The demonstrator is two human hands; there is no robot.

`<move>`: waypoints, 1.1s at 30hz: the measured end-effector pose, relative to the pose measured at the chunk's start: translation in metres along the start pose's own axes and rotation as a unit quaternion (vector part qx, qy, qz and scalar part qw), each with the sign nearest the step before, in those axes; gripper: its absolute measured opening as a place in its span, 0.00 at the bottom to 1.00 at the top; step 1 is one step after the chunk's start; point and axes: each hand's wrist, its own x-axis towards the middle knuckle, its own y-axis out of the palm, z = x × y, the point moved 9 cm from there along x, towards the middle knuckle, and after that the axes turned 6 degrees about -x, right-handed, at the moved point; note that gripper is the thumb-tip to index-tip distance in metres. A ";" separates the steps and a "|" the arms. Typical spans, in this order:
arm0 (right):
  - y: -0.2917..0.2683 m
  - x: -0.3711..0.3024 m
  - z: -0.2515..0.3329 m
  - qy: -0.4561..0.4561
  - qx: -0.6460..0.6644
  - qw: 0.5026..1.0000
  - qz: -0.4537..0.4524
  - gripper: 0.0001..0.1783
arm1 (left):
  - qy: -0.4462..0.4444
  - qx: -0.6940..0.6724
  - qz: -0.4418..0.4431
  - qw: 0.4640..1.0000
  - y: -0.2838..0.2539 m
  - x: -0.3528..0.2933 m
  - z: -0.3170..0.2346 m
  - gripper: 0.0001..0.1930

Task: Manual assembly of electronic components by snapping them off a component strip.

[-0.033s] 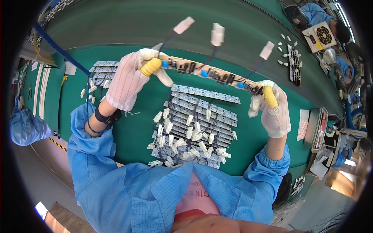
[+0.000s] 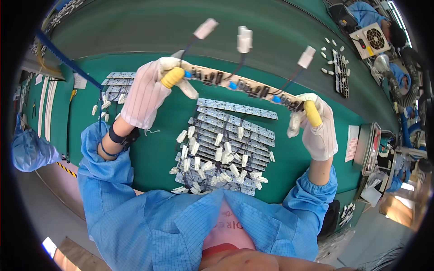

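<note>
Between my two hands a long, narrow circuit board (image 2: pixel 226 80) is held up above the bench, sloping down to the right. Blue round parts, black components and wires leading to white plug connectors (image 2: pixel 244 40) show on it. My left hand (image 2: pixel 153 86), in a white striped glove with yellow finger cots, pinches the board's left end. The right end is gripped by my right hand (image 2: pixel 316 122), gloved the same way. Below and between the hands lies a stack of similar board strips (image 2: pixel 237 108), many with white connectors on dark wires.
A smaller group of strips (image 2: pixel 118 81) lies behind my left wrist. Across the dark belt surface, more strips (image 2: pixel 342 74) sit near a box with a fan (image 2: pixel 370 41). A metal tray (image 2: pixel 371 149) stands at right. A blue coiled cord (image 2: pixel 68 58) hangs at left, near another person's sleeve (image 2: pixel 34 149).
The connectors on the held circuit board have swung slightly left, and the board has shifted a little the same way. Both hands keep their grip.
</note>
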 end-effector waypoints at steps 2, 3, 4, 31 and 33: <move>0.006 -0.004 0.016 -0.061 -0.031 0.998 -0.004 0.40 | -0.066 0.036 -0.015 0.997 -0.003 0.003 0.013 0.13; 0.006 -0.004 0.013 -0.058 -0.027 0.998 -0.004 0.40 | -0.061 0.055 -0.010 0.997 -0.004 0.002 0.018 0.13; 0.005 -0.005 0.009 -0.054 -0.023 0.998 -0.007 0.40 | -0.023 0.072 -0.011 0.997 -0.004 0.004 0.022 0.12; 0.001 0.002 -0.022 0.003 0.152 0.987 0.052 0.39 | 0.103 0.043 0.012 0.994 0.000 -0.013 -0.025 0.14; 0.006 0.003 -0.014 -0.007 0.131 0.990 0.042 0.38 | 0.007 -0.032 0.036 0.999 -0.002 -0.009 -0.025 0.13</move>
